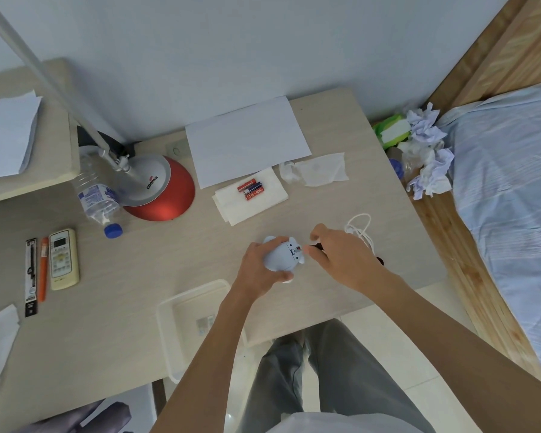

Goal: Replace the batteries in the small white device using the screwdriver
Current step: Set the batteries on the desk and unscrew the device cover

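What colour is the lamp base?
Red, with a silver top: lamp base, shown in the head view.

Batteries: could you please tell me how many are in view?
3 batteries, clustered side by side on the white tissue beyond the device; any inside it are hidden.

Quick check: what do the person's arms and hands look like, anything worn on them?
The left hand and right hand are bare: no gloves, watch or wristband visible. The forearms are uncovered too, with no sleeves in view.
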Tool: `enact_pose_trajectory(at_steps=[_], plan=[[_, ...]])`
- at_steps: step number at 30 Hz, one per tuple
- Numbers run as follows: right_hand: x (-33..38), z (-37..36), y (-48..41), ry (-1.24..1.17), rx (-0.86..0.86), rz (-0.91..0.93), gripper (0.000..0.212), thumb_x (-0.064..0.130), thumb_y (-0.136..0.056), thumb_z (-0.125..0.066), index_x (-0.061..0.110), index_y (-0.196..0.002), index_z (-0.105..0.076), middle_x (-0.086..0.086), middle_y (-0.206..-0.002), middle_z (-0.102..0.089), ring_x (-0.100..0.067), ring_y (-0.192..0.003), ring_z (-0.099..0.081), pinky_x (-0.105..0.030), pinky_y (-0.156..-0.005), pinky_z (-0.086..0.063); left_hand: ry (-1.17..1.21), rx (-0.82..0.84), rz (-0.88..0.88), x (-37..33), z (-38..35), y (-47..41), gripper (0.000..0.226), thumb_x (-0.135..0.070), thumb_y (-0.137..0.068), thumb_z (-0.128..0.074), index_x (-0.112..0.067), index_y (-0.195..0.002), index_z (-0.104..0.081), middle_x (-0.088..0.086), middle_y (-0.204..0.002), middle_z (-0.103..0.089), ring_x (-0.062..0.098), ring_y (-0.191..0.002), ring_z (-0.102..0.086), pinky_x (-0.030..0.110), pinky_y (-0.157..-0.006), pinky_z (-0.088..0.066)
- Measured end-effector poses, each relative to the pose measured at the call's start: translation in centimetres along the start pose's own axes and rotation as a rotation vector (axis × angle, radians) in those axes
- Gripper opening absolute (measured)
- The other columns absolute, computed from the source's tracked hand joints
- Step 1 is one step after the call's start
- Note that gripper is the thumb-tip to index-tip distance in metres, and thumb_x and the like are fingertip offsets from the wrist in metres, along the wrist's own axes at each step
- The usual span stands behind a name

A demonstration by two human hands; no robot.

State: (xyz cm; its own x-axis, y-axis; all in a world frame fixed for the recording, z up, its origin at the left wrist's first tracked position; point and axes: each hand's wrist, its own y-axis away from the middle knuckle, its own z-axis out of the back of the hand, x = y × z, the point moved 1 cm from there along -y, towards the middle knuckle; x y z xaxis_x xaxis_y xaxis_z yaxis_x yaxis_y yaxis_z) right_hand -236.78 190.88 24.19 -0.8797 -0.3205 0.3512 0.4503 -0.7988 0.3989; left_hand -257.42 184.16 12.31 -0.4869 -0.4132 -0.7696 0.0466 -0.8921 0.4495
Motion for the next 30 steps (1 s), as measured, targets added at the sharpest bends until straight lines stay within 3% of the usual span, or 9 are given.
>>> enact_pose_trajectory(at_steps=[3, 6, 8, 12, 15, 18, 23, 27, 30], plan=[[0.0, 0.1, 0.1, -0.056, 0.005, 0.041, 0.038, 0.036, -0.107, -0.060, 0.019, -0.137, -0.043, 0.002, -0.103, -0.071, -0.020, -0.075, -0.062, -0.035, -0.065, -0.047, 0.007, 0.010, 0.023, -0.2, 0.1, 0.0, 0.085, -0.034, -0.071, -0.099, -0.044, -0.145, -0.059, 0.002, -0.133, -0.052, 0.021, -0.120, -0.053, 0.010, -0.080, -0.041], [-0.1, -0.1, -0.1, -0.008, -0.005, 0.051, 0.019, 0.027, -0.109, -0.057, 0.019, -0.126, -0.051, 0.005, -0.099, -0.068, -0.021, -0.080, -0.067, -0.030, -0.060, -0.043, 0.014, 0.012, 0.016, -0.4, 0.4, 0.0, 0.084, -0.036, -0.070, -0.098, -0.047, -0.143, -0.059, 0.001, -0.133, -0.053, 0.022, -0.120, -0.053, 0.019, -0.086, -0.046], [0.0, -0.2, -0.1, 0.010, -0.002, 0.035, 0.014, 0.029, -0.111, -0.055, 0.018, -0.120, -0.055, 0.009, -0.090, -0.060, -0.019, -0.077, -0.062, -0.028, -0.058, -0.037, 0.010, 0.016, 0.004, -0.4, 0.4, 0.0, 0.085, -0.039, -0.069, -0.098, -0.048, -0.143, -0.058, 0.000, -0.134, -0.053, 0.023, -0.120, -0.054, 0.027, -0.091, -0.050], [-0.1, -0.2, -0.3, -0.039, 0.003, 0.024, 0.022, 0.035, -0.110, -0.057, 0.014, -0.117, -0.061, 0.006, -0.088, -0.064, -0.019, -0.078, -0.060, -0.035, -0.068, -0.046, 0.020, 0.019, -0.009, -0.4, 0.5, 0.0, 0.085, -0.041, -0.067, -0.098, -0.048, -0.142, -0.059, 0.000, -0.133, -0.054, 0.023, -0.120, -0.055, 0.031, -0.094, -0.053], [-0.1, 0.1, -0.7, 0.006, -0.022, 0.001, 0.029, 0.045, -0.109, -0.056, 0.017, -0.112, -0.065, 0.005, -0.086, -0.066, -0.019, -0.074, -0.058, -0.032, -0.064, -0.036, 0.030, 0.029, -0.004, -0.6, 0.7, -0.2, 0.083, -0.035, -0.069, -0.099, -0.044, -0.143, -0.061, 0.002, -0.131, -0.054, 0.022, -0.120, -0.055, 0.025, -0.090, -0.051], [0.2, 0.2, -1.0, 0.066, -0.028, 0.004, 0.039, 0.053, -0.108, -0.053, 0.017, -0.108, -0.067, 0.000, -0.090, -0.072, -0.021, -0.076, -0.066, -0.032, -0.063, -0.039, 0.032, 0.036, -0.014, -0.8, 0.8, -0.3, 0.083, -0.034, -0.068, -0.100, -0.041, -0.142, -0.063, 0.000, -0.132, -0.056, 0.021, -0.120, -0.057, 0.018, -0.084, -0.050], [0.8, 1.1, -0.7, -0.015, 0.031, 0.055, 0.035, 0.041, -0.107, -0.060, 0.023, -0.133, -0.045, 0.006, -0.094, -0.066, -0.021, -0.080, -0.064, -0.023, -0.055, -0.032, 0.045, 0.037, -0.007, -0.9, 0.8, -0.2, 0.084, -0.045, -0.062, -0.097, -0.050, -0.138, -0.062, -0.002, -0.133, -0.057, 0.022, -0.121, -0.057, 0.039, -0.097, -0.059], [0.5, 1.2, -1.2, -0.036, 0.091, 0.082, 0.024, 0.023, -0.105, -0.057, 0.020, -0.128, -0.048, 0.000, -0.101, -0.072, -0.027, -0.091, -0.071, -0.038, -0.070, -0.051, 0.057, 0.040, -0.019, -1.0, 0.9, -0.2, 0.083, -0.049, -0.058, -0.096, -0.052, -0.134, -0.063, -0.004, -0.131, -0.061, 0.024, -0.119, -0.060, 0.043, -0.095, -0.061], [0.2, 1.0, -1.3, -0.056, 0.096, 0.062, 0.014, 0.026, -0.107, -0.057, 0.017, -0.118, -0.058, 0.000, -0.102, -0.072, -0.026, -0.093, -0.069, -0.036, -0.073, -0.048, 0.058, 0.043, -0.026, -1.2, 1.0, -0.2, 0.081, -0.046, -0.059, -0.096, -0.049, -0.134, -0.065, -0.004, -0.131, -0.061, 0.022, -0.118, -0.060, 0.038, -0.092, -0.061]])
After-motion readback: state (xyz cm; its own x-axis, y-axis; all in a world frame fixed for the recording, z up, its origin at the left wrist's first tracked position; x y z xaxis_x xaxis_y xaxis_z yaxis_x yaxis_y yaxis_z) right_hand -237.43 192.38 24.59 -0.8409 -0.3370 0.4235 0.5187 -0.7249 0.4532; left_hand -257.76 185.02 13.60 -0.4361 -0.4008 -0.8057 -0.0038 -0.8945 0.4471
